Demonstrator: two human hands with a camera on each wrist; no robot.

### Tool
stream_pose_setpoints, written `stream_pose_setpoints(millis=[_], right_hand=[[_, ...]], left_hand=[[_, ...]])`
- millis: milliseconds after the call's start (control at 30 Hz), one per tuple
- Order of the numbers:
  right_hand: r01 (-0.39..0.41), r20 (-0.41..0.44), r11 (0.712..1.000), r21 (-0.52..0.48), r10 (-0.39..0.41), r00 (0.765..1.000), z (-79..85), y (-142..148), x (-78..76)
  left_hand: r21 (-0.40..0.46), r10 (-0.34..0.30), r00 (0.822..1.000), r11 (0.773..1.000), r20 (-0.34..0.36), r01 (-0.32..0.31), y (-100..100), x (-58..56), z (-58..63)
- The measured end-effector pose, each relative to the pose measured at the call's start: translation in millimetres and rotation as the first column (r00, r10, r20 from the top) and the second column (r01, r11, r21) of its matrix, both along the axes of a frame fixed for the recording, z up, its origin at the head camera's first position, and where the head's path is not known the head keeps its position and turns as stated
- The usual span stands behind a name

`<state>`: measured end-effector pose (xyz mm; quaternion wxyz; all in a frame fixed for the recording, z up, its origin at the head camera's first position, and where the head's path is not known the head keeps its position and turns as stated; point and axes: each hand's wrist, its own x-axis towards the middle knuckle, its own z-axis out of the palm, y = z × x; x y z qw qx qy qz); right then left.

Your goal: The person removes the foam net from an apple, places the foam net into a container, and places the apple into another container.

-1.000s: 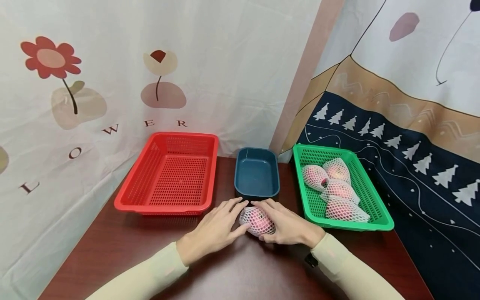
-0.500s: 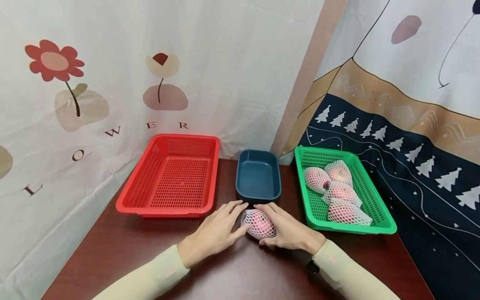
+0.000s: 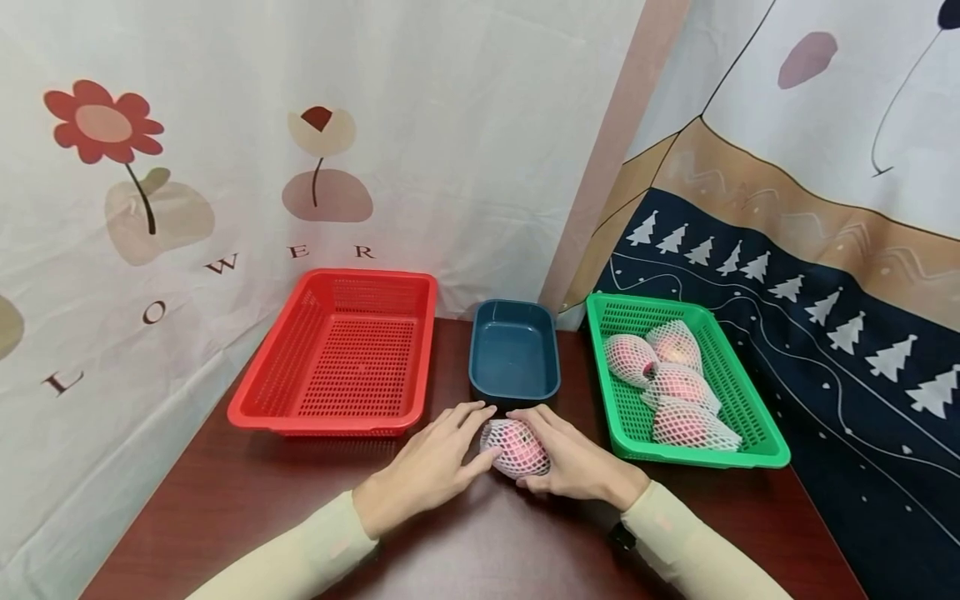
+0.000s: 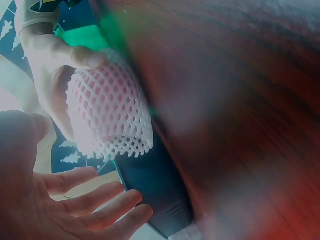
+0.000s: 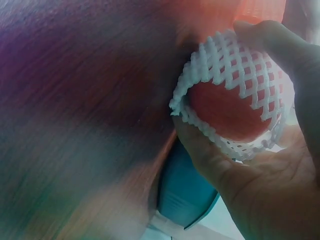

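Note:
A round red fruit (image 3: 519, 450) in a white foam net lies on the table in front of the blue dish (image 3: 514, 350). My right hand (image 3: 581, 460) grips its right side, thumb near me and fingers at the far side. In the right wrist view, smooth red skin of the fruit (image 5: 225, 112) shows through the open end of the net. My left hand (image 3: 429, 464) is at the fruit's left, fingers loosely spread. The left wrist view shows those fingers (image 4: 107, 202) apart from the netted fruit (image 4: 107, 105).
A red perforated basket (image 3: 360, 367) stands at the left with nothing in it. At the right, a green basket (image 3: 622, 417) contains several netted fruits (image 3: 681, 383). A printed curtain (image 3: 465, 150) hangs behind the dark wooden table (image 3: 465, 558).
The head view shifts slightly. Both hands and the fruit keep their places.

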<state>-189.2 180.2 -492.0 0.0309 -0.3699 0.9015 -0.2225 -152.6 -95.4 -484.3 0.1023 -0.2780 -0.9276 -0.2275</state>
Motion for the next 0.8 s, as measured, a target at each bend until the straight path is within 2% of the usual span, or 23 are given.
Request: stream_pose_setpoints(millis=[433,700,800], right_hand=[[0.030,0.010,0.998,-0.050,-0.030,1.000,13.7,1,1.3],[0.034,-0.043,0.996,-0.081,-0.037,0.998,24.4,3,0.9],[0.038,-0.055,0.995,-0.091,-0.043,0.998,29.1,4,0.7]], left_hand=[[0.029,0.010,1.000,1.000,-0.012,-0.009,0,2.8,4.6],[0.086,0.000,1.000,0.996,-0.015,0.002,1,2.9,10.2],[0.111,0.004,0.999,0.994,-0.041,0.000,2,1.5,11.9]])
